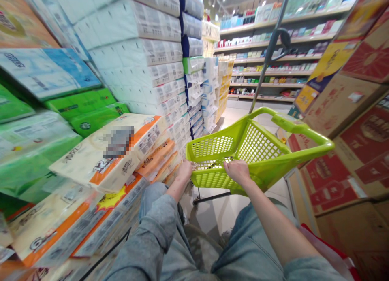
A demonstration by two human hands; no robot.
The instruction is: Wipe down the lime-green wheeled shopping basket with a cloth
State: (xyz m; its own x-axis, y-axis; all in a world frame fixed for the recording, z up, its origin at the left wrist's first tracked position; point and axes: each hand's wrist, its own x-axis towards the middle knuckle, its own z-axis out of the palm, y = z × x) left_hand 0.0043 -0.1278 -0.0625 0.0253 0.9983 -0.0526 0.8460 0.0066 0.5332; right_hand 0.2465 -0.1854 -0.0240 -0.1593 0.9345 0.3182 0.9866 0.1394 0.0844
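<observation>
A lime-green plastic shopping cart [267, 167] with perforated walls stands crosswise before me, its handle toward the right. My left hand [186, 170] is closed at the cart's left end, by the corner of its basket. Over the near rim, closer to the middle, my right hand [237, 170] is closed with its fingers curled inward. The basket shows only its perforated walls and bottom, with nothing lying in it. Close by my left forearm is a cream and orange tissue pack [109, 151] on top of a stack.
Tall stacks of white tissue packs [161, 50] rise on the left, beside green packs [91, 115]. Red and brown cartons [340, 167] line the right side. A thin metal pole [261, 80] stands behind the cart. Stocked shelves [273, 44] fill the back.
</observation>
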